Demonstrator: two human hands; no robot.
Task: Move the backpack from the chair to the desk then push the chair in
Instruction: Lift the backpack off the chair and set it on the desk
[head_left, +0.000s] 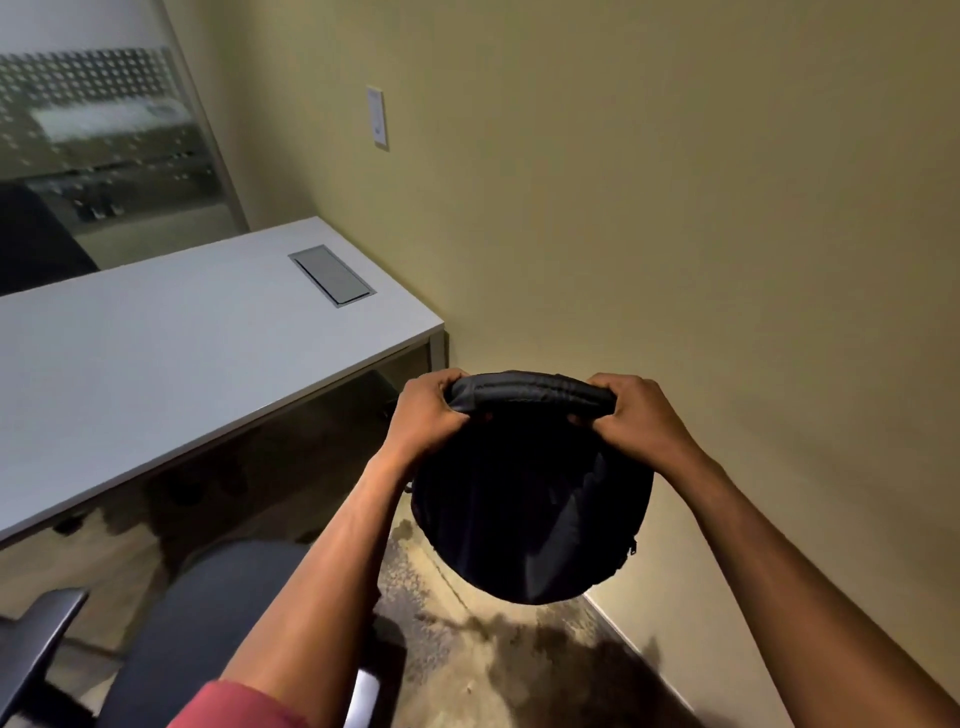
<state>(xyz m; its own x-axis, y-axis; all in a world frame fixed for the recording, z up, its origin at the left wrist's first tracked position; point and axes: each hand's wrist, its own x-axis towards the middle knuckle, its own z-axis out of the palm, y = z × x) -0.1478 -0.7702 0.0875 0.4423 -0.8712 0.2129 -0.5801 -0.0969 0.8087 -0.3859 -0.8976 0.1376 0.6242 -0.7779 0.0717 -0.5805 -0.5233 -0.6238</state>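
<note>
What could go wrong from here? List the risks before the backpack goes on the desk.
1. The backpack hangs in the air, held only by its top edge in the left hand and right hand; a slip would likely drop it to the floor.
2. It hangs past the desk end, so swinging it left could clip the corner.
3. The chair sits close below the left arm and could get bumped.

A plain yellow-green wall (675, 208) fills the right side, with a white switch plate (377, 117) on it. A glass partition (98, 156) with a dotted frosted band stands at the far left. The floor (467, 649) is mottled tan carpet, met by a pale baseboard (639, 649) along the wall. Light is dim and warm.
</note>
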